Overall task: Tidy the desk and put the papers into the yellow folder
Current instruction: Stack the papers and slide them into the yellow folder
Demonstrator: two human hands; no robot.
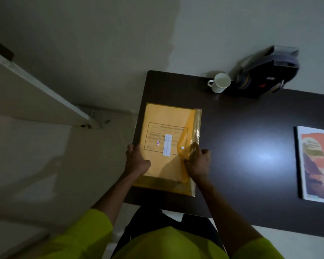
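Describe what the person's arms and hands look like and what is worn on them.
Both hands, left and right, are bare: no gloves, and no rings or watch that can be made out in the dim light. The forearms are uncovered. Short, loose yellow-green sleeves end around the elbows, part of a matching top.

My room is dim and the picture soft; one pale glare patch sits on my dark desk (266, 157) toward its right edge (straight lines bow near the frame's borders).

1 folder (165, 116) (yellow), 1 mug (221, 83), 1 bag (266, 71), 1 booklet (318, 163)
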